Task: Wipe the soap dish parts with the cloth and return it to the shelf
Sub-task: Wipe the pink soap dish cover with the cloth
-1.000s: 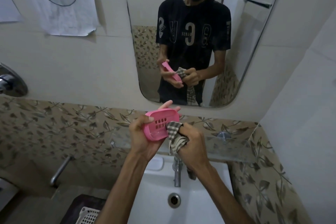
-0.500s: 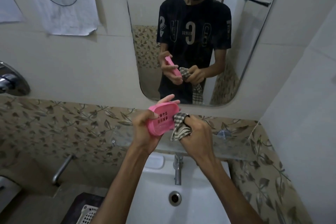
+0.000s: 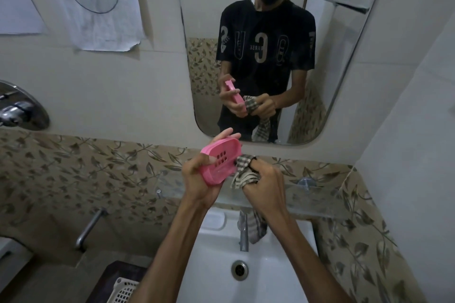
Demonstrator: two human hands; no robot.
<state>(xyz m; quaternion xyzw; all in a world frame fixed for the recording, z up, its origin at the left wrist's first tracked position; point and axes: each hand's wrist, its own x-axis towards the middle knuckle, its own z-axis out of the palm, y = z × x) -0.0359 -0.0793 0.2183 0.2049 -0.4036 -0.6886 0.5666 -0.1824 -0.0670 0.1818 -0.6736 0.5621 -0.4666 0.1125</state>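
Over the white sink (image 3: pixel 283 275), the left hand (image 3: pixel 199 179) grips the pink soap dish part (image 3: pixel 220 160), tilted up on edge with its slotted face toward the camera. The thumb curls over the near left rim, and two fingertips (image 3: pixel 227 133) peek above the far top edge, so the piece sits clamped between thumb and fingers. Right beside it, the right hand (image 3: pixel 266 184) is bunched around the checked cloth (image 3: pixel 242 171), fingers curled tight on the fabric. A wad of cloth pokes out from the fist and touches the dish's right edge. The loose tail of the cloth hangs down behind the wrist, next to the tap (image 3: pixel 243 233). Both hands hover in front of the glass shelf (image 3: pixel 320 200) on the leaf-patterned tiles, below the mirror (image 3: pixel 344 61).
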